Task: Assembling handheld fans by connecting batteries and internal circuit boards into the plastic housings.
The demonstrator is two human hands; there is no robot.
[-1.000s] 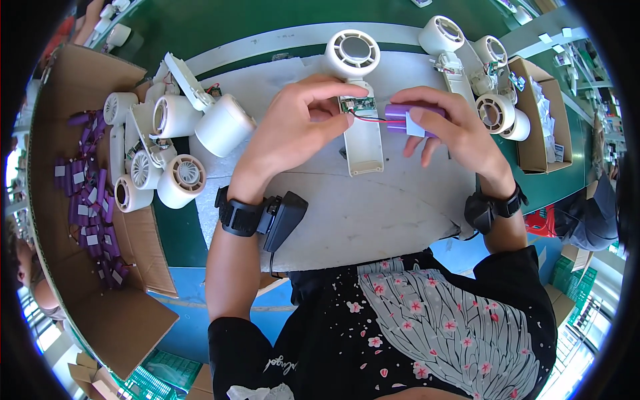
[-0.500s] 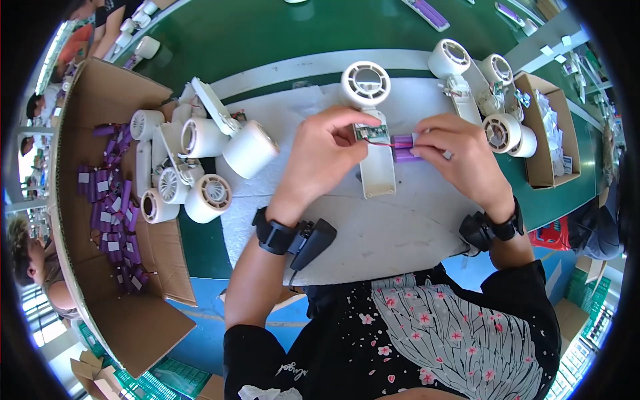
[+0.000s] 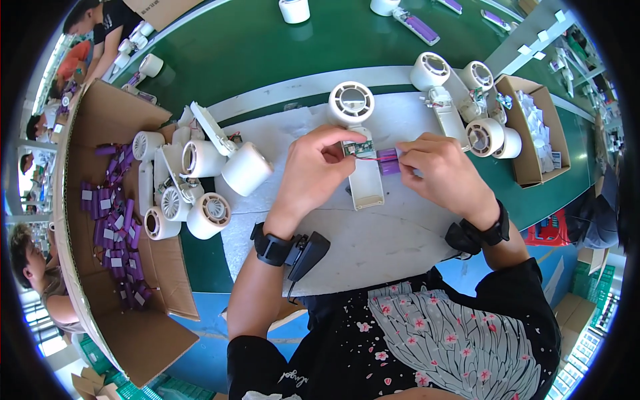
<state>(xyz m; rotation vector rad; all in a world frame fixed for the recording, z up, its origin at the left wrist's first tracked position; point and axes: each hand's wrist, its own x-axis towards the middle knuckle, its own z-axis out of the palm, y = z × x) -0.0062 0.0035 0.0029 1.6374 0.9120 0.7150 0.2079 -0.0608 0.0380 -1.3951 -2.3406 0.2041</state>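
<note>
In front of me on a white work mat lies a white handheld fan, its round head (image 3: 351, 101) pointing away and its opened handle shell (image 3: 366, 190) toward me. My left hand (image 3: 310, 170) is closed at the upper handle, thumb and index finger around a small green circuit board (image 3: 360, 146). A thin red wire (image 3: 373, 159) runs from the board to a purple battery pack (image 3: 389, 162) just right of the handle. My right hand (image 3: 443, 173) pinches the pack's right end, and its curled fingers cover part of it.
At left, a large cardboard box (image 3: 177, 270) holds many purple battery packs (image 3: 120, 233). White fan bodies (image 3: 247, 167) are piled beside it. To the right stand more fans (image 3: 485, 137) and a small carton (image 3: 533, 167) of white pieces. Other people sit at the far left.
The view has tilted, showing more of the far table, and the scene sits lower and further left. My right fingers are more curled at the battery pack. My left hand keeps its hold.
</note>
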